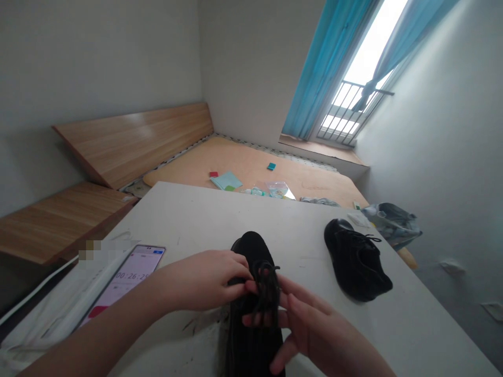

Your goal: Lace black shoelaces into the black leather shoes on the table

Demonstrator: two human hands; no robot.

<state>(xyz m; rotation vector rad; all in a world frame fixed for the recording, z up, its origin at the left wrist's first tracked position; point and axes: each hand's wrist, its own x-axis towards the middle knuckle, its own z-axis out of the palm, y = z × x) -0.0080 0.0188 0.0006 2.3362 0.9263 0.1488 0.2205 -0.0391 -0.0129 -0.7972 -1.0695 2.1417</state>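
A black lace-up shoe (251, 246) lies on the white table directly in front of me, toe pointing away. Its black shoelaces (268, 288) are bunched in loops over the top. My left hand (218, 277) comes in from the left, thumb and fingers pinched together at the laces. From the right, my right hand (298, 314) has its fingers passed in among the lace loops, with the thumb lower down against the shoe. Part of the laces and the shoe's opening are hidden by my fingers. A second black shoe (356, 262), its laces tied, rests apart on the right.
The white table (188, 209) carries a phone (129, 277) showing a timer at the left, beside a white plastic package (98, 288). Beyond is a bed (243, 157) with papers and small packets. A clear plastic bag (395, 222) hangs by the right edge.
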